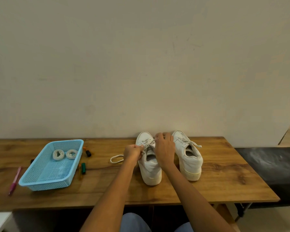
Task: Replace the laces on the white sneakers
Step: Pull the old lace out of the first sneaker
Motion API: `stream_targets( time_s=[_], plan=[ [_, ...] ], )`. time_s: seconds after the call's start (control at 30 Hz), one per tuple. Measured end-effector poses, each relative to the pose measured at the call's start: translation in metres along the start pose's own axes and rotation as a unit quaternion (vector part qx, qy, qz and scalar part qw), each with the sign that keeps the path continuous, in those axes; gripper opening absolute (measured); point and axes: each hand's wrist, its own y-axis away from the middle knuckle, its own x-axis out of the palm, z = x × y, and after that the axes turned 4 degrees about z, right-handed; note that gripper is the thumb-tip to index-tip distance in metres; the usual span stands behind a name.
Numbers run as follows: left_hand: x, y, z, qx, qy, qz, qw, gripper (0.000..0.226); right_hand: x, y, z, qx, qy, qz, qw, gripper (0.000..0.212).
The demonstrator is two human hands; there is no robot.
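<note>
Two white sneakers stand on the wooden table (216,181), toes toward the wall. My left hand (133,152) pinches the lace of the left sneaker (150,168) at its left side; a loose loop of that lace (115,159) lies on the table left of the hand. My right hand (164,148) is over the same sneaker's tongue, fingers curled, pinching the lace near the upper eyelets. The right sneaker (190,161) stands laced, with a lace end hanging to its right. Two coiled white laces (58,154) (71,154) lie in the blue basket (40,179).
Markers lie around the basket: an orange-and-black one (87,152) behind it, green and orange ones (82,168) to its right. A pink pen (15,180) lies near the left front. The table backs onto a plain wall; a dark bench (271,164) adjoins on the right.
</note>
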Motion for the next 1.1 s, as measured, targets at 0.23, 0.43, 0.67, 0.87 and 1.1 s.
stream_targets(
  time_s=[0.23, 0.43, 0.67, 0.87, 1.1],
  plan=[
    [-0.0013, -0.0020, 0.0027, -0.001, 0.000, 0.000, 1.000, 0.021, -0.0015, -0.0087, 0.0031, -0.123, 0.010, 0.200, 0.972, 0.028],
    [0.0007, -0.0021, 0.0025, 0.006, -0.010, -0.004, 1.000, 0.016, -0.0009, -0.0075, 0.0036, -0.098, 0.062, 0.110, 0.987, 0.025],
    [-0.0007, -0.0047, 0.0030, -0.005, -0.006, -0.004, 1.000, 0.021, -0.0017, -0.0083, 0.0073, -0.144, 0.056, 0.176, 0.972, 0.023],
    [-0.0002, -0.0053, 0.0041, -0.001, -0.006, -0.004, 1.000, 0.022, -0.0002, -0.0044, 0.0026, -0.092, 0.022, 0.079, 0.992, 0.020],
    [0.0002, -0.0029, 0.0033, 0.003, -0.018, -0.005, 1.000, 0.023, 0.0007, -0.0096, 0.0050, -0.141, 0.081, 0.146, 0.976, 0.025]
  ],
)
